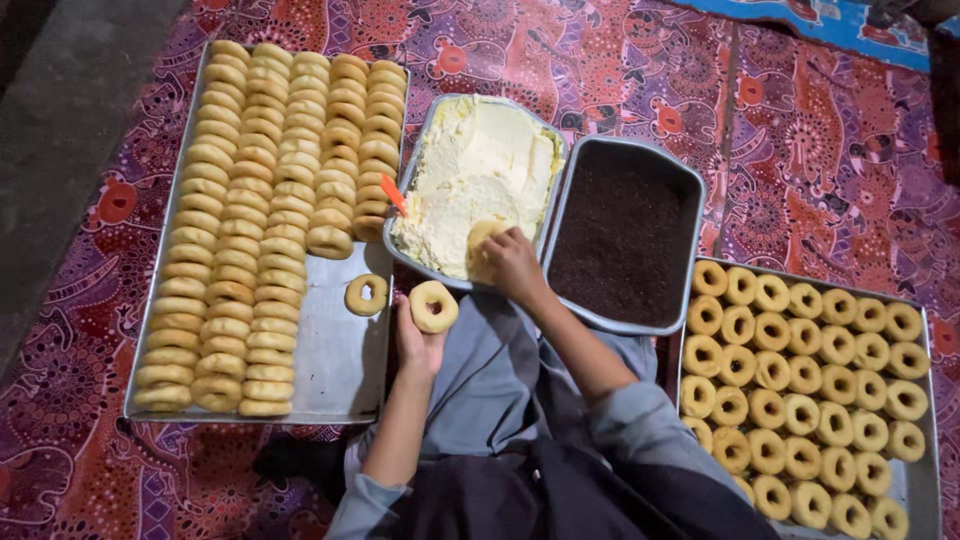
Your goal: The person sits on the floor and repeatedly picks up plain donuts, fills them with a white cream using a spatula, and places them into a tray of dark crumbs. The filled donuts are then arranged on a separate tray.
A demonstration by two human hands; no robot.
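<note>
My right hand presses a plain doughnut face down into pale cream in a metal tub. My left hand holds another ring doughnut upright just below the tub's near edge. One loose doughnut lies flat on the left tray, close to my left hand. An orange spatula handle sticks out of the cream at the tub's left rim.
The left tray carries several overlapping rows of plain doughnuts. A second tub right of the cream holds dark brown crumbs. A tray at the right holds several flat doughnuts. All rest on a red patterned cloth.
</note>
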